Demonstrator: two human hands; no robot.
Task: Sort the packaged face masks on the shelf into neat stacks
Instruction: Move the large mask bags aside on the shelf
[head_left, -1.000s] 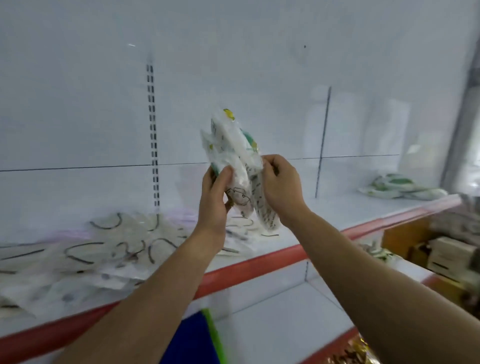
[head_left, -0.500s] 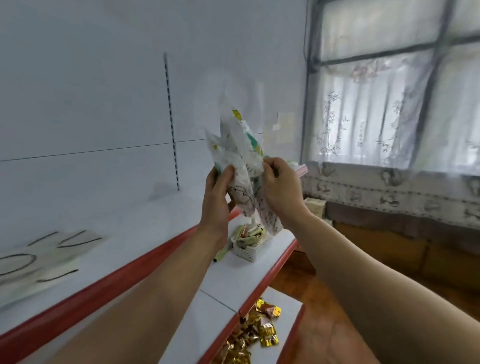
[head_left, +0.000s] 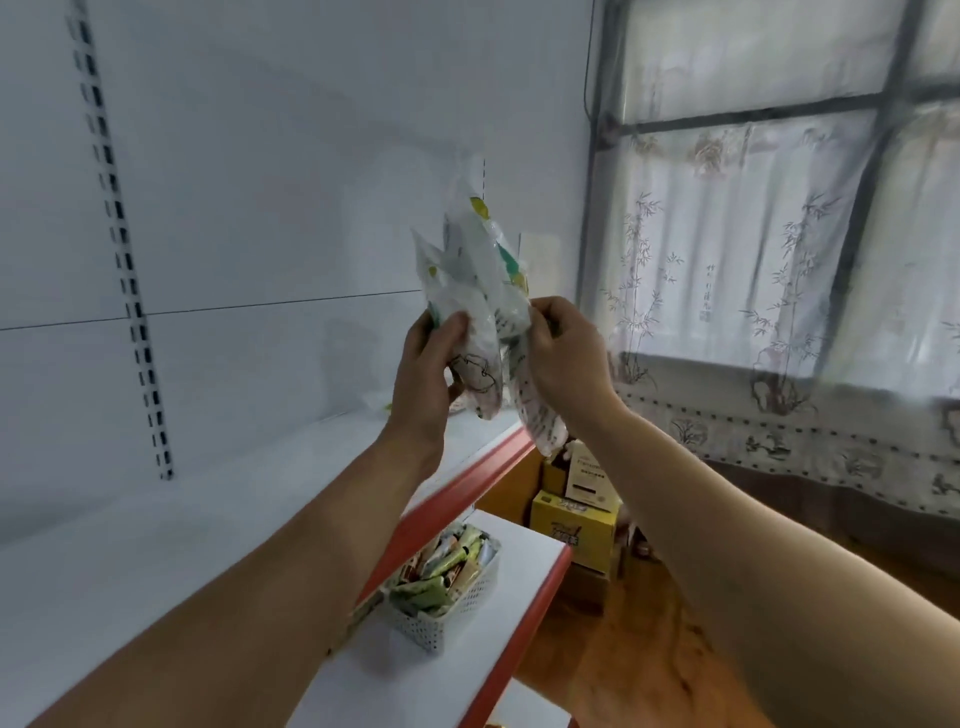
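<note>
I hold a bunch of packaged face masks (head_left: 475, 280), white wrappers with green and yellow print, upright in front of me above the right end of the white shelf (head_left: 156, 545). My left hand (head_left: 426, 374) grips the bunch from the left and my right hand (head_left: 563, 353) from the right. One packet hangs lower, below my right hand. A few more packets (head_left: 382, 402) lie on the shelf behind my left wrist, mostly hidden.
The shelf has a red front edge (head_left: 467, 478). On the lower shelf stands a white mesh basket (head_left: 441, 597) of small tubes and packets. Yellow cardboard boxes (head_left: 574, 525) sit on the wooden floor past the shelf end. A curtained window (head_left: 779, 234) fills the right.
My view has swung to the right, from the pile of loose masks on the left of the shelf to its right end. Both hands keep the same bunch.
</note>
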